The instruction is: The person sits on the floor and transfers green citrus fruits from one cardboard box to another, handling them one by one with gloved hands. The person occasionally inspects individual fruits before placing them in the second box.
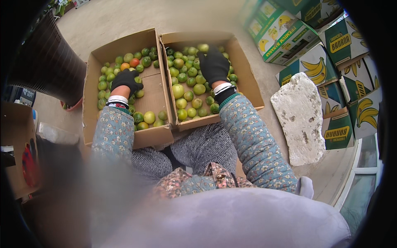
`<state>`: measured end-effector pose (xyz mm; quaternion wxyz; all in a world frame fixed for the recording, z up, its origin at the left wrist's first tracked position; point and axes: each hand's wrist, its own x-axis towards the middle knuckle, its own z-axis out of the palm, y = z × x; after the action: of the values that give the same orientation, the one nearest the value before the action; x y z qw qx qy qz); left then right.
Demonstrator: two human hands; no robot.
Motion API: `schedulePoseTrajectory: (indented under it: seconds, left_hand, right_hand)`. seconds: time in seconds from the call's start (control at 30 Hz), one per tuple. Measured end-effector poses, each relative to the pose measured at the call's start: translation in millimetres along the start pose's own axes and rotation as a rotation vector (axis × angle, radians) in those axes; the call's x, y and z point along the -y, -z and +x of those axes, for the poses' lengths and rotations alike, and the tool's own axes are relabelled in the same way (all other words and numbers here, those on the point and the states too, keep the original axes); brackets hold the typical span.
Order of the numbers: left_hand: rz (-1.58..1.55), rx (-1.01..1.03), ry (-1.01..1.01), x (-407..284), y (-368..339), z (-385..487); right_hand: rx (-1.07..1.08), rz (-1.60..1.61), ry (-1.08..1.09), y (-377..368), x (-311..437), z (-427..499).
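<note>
Two open cardboard boxes stand side by side, both holding mostly green tomatoes. My left hand (126,81), in a black knitted glove, is among the tomatoes in the left box (154,138); its fingers partly cover a green tomato, and I cannot tell if it grips one. An orange tomato (125,66) and a red tomato (134,63) lie just beyond it. My right hand (214,64), gloved alike, reaches over the far side of the right box (248,83). A pale green tomato (203,47) is by its fingertips; whether it is held is unclear.
A rough white block (301,121) lies right of the boxes, before stacked banana cartons (336,133). At the left stand a tall stack of dark pots (52,62) and another cardboard box (18,121). A glazed white frame (366,170) is at the lower right.
</note>
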<state>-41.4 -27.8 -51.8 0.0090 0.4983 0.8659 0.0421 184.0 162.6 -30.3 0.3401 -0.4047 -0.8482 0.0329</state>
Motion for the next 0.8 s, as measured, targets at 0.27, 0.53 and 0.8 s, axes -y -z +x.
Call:
schedulePoseTrajectory:
  seconds: [0.27, 0.53, 0.8]
  left_hand:
    - [-0.031, 0.048, 0.138, -5, 4, 11]
    - [-1.338, -0.011, -0.412, -32, 55, -14]
    - [-1.019, 0.025, -0.262, -21, 35, -2]
  right_hand:
    - [0.138, 0.151, 0.153, 5, 10, -4]
    - [0.073, 0.299, 0.774, 28, 42, -17]
    - [-0.031, 0.224, 0.477, -1, 24, -9]
